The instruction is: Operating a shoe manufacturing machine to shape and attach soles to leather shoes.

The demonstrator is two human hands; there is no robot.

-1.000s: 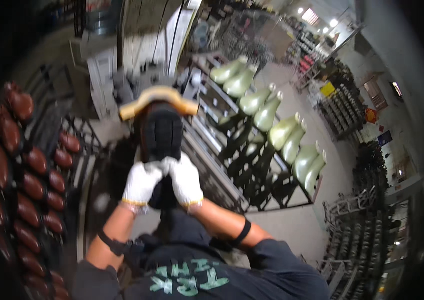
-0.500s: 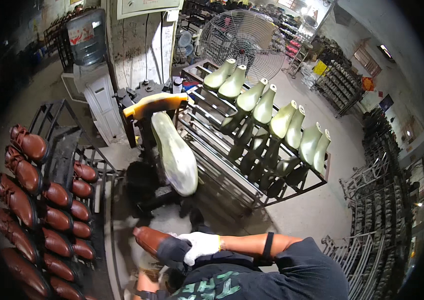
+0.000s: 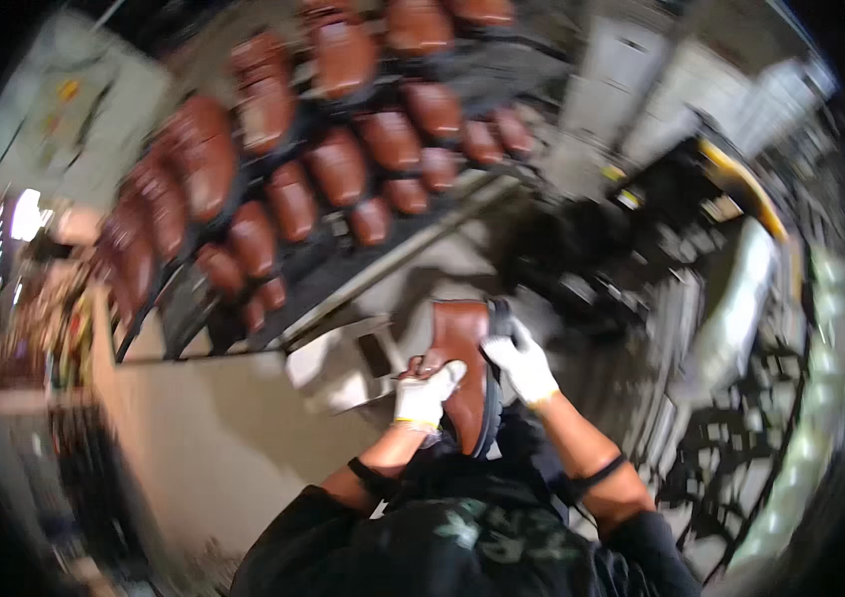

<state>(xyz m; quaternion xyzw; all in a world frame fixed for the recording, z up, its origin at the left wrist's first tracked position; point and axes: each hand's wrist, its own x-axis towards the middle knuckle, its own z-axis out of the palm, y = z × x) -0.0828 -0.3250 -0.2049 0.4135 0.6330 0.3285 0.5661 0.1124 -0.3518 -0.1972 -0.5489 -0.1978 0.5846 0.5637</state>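
Both my hands wear white gloves and hold a brown leather boot point(image 3: 462, 343) with a dark sole in front of my chest. My left hand point(image 3: 423, 394) grips the boot's left side near its opening. My right hand point(image 3: 520, 362) clasps the sole edge on the right. The boot stands roughly upright, sole facing right. The picture is blurred by motion.
A dark rack point(image 3: 343, 249) filled with several brown boots point(image 3: 338, 164) spreads across the upper left. A machine with a white shoe form point(image 3: 741, 298) and a yellow part point(image 3: 741, 184) stands at the right. Pale green lasts point(image 3: 826, 398) line the far right edge. Grey floor point(image 3: 213, 438) lies lower left.
The view has swung left toward the boot rack. The boot, held low by my body before, is now raised in both hands in front of me.
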